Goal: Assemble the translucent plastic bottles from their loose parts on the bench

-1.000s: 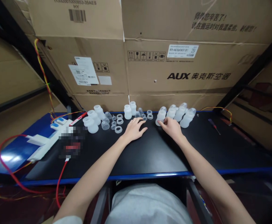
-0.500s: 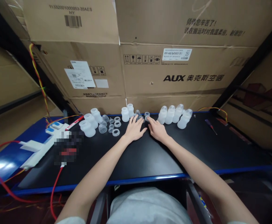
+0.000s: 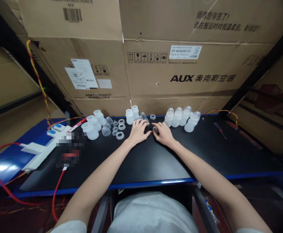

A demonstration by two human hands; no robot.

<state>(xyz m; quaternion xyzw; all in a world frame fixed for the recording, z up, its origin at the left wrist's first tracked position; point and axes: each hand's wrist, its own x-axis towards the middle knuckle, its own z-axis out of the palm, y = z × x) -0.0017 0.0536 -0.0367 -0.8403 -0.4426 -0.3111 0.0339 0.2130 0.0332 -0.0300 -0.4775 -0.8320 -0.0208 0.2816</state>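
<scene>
Black tabletop (image 3: 151, 161) below, my right hand (image 3: 164, 132) has just drawn a clear ring (image 3: 155, 129) nearer, pinched in the fingertips, separating it from the rear ring (image 3: 152, 116); my left hand (image 3: 138, 132) lies, fingers apart, by clear caps (image 3: 143, 115).

Milky-white bottles (image 3: 91, 131) stand at left and right, the right ones under clear caps (image 3: 170, 110). The rings (image 3: 120, 135) are translucent, faintly grey. The tabletop (image 3: 151, 161) is black, edged in blue. The far cardboard (image 3: 146, 76) is brown with black print and white labels (image 3: 81, 75). At left, the power strip (image 3: 44, 153) is white, the cable (image 3: 57, 189) red, the marker (image 3: 80, 123) red and white; the twisted wires (image 3: 40, 84) mix red and yellow.
</scene>
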